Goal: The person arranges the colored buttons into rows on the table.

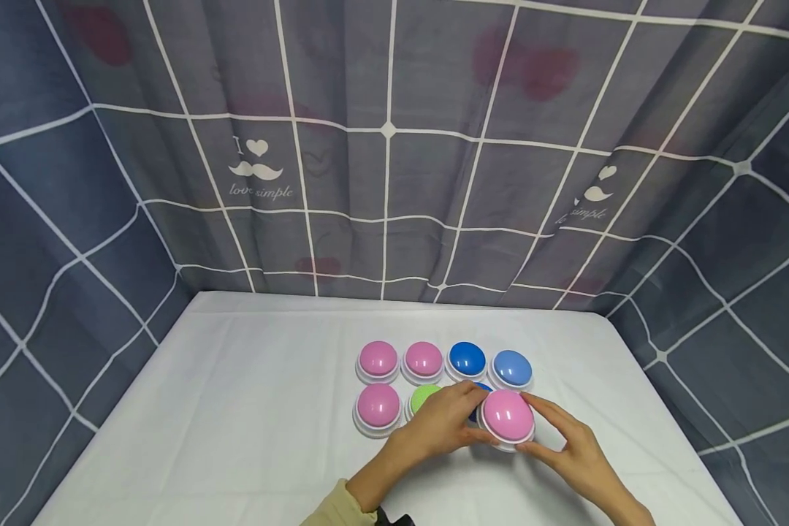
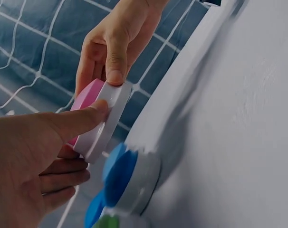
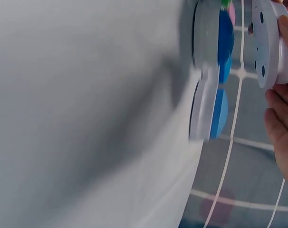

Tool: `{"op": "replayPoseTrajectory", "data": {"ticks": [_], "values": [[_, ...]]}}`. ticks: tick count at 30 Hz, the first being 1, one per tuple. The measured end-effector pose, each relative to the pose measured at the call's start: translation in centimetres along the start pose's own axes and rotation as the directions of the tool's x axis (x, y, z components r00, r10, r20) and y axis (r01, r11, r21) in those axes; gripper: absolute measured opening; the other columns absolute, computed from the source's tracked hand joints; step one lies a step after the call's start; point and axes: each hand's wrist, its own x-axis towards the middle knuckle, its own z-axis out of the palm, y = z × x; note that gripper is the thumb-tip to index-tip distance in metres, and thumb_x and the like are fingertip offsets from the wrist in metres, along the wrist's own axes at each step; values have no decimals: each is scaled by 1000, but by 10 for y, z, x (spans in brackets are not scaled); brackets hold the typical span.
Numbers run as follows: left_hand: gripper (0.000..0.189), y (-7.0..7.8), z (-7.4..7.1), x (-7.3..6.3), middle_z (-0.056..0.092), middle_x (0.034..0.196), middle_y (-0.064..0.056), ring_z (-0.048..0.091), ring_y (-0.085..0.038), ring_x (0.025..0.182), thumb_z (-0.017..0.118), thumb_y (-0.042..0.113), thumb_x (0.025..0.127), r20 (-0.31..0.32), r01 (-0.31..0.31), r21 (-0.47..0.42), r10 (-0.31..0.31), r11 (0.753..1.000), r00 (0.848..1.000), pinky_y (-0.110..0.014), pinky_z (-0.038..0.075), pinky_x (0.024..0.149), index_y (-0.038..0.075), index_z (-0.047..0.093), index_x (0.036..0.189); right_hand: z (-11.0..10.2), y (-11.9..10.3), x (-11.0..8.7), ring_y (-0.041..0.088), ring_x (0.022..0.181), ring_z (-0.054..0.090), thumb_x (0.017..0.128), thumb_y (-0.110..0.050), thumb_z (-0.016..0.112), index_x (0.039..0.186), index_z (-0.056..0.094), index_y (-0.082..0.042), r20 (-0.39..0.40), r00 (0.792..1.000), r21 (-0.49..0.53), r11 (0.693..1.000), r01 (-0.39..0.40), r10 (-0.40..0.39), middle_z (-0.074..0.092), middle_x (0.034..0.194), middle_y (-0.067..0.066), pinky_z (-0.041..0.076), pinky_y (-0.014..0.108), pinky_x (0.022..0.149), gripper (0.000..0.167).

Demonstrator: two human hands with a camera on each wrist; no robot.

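Between my two hands is a pink dome push button [image 1: 508, 416] with a white round base. My left hand [image 1: 437, 427] grips its left side with thumb and fingers, while my right hand [image 1: 575, 449] pinches the right side. The left wrist view shows the button's white base [image 2: 110, 118] tilted and lifted off the table, a thumb from each hand on it. Holes dot its underside [image 3: 268, 47] in the right wrist view. A dark blue button [image 1: 482, 387] and a green button [image 1: 424, 397] lie behind my left hand, partly hidden.
On the white-clothed table [image 1: 250, 409] stand two pink buttons [image 1: 378, 358] [image 1: 424, 359], a dark blue one [image 1: 467, 359] and a light blue one [image 1: 512, 368] in the far row. Another pink button [image 1: 378, 405] starts the nearer row. Grey checked curtains [image 1: 342, 175] enclose the table.
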Motion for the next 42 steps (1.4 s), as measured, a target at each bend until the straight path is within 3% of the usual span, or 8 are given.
{"op": "replayPoseTrajectory", "data": {"ticks": [8, 13, 19, 30, 33, 37, 39, 42], "values": [[56, 12, 19, 30, 63, 121, 7, 59, -3, 108, 80, 51, 78, 52, -58, 92, 53, 994, 997, -18, 48, 87, 19, 67, 122, -14, 18, -19, -13, 123, 42, 67, -11, 91, 136, 60, -12, -43, 996, -72, 994, -83, 80, 63, 129, 5, 27, 2, 97, 76], [49, 13, 30, 35, 64, 108, 10, 58, 0, 93, 82, 53, 75, 96, -43, 93, 34, 995, 995, -14, 45, 76, 20, 70, 109, -11, 25, -26, -13, 124, 42, 64, -8, 92, 135, 61, -8, -57, 997, -87, 995, -48, 43, 64, 128, 6, 28, 3, 98, 77], [44, 13, 39, 44, 59, 93, 12, 53, 2, 78, 81, 57, 74, 109, -90, 163, 73, 983, 991, -14, 43, 70, 21, 69, 96, -8, 29, -32, -14, 124, 42, 62, -4, 91, 133, 62, -5, -98, 994, -93, 995, -48, 39, 65, 126, 8, 28, 3, 98, 77], [41, 10, 45, 64, 62, 86, 12, 55, 0, 76, 85, 52, 72, 201, -127, 216, 83, 968, 976, -16, 43, 72, 21, 73, 96, 2, 40, -31, -21, 120, 30, 65, -9, 90, 129, 61, 2, -79, 990, -143, 981, -129, 119, 65, 122, 19, 20, -2, 95, 70], [39, 9, 46, 68, 64, 84, 13, 58, 0, 77, 86, 50, 71, 205, -128, 224, 82, 966, 975, -18, 42, 77, 22, 74, 95, 3, 42, -29, -10, 123, 40, 66, -10, 90, 128, 61, 2, -73, 989, -160, 977, -139, 129, 65, 122, 18, 19, -2, 95, 70], [38, 9, 48, 70, 66, 85, 14, 60, -1, 80, 87, 48, 70, 208, -125, 232, 76, 965, 975, -20, 42, 83, 22, 74, 94, 4, 42, -25, 27, 118, 59, 67, -13, 91, 129, 61, 2, -47, 986, -204, 964, -169, 162, 66, 122, 18, 25, 1, 95, 70], [38, 8, 49, 70, 66, 85, 14, 60, -1, 80, 88, 48, 70, 212, -117, 229, 68, 966, 975, -20, 42, 85, 21, 73, 94, 4, 42, -23, 43, 113, 59, 68, -16, 90, 129, 61, 3, -23, 983, -223, 957, -184, 184, 66, 122, 20, 37, 15, 99, 70], [39, 6, 51, 72, 66, 84, 14, 59, -1, 80, 88, 47, 71, 212, -111, 222, 63, 969, 975, -21, 42, 86, 21, 74, 95, 2, 40, -20, 45, 114, 58, 70, -18, 89, 130, 59, 4, 11, 976, -236, 949, -208, 217, 64, 123, 22, 47, 44, 96, 70]]}}
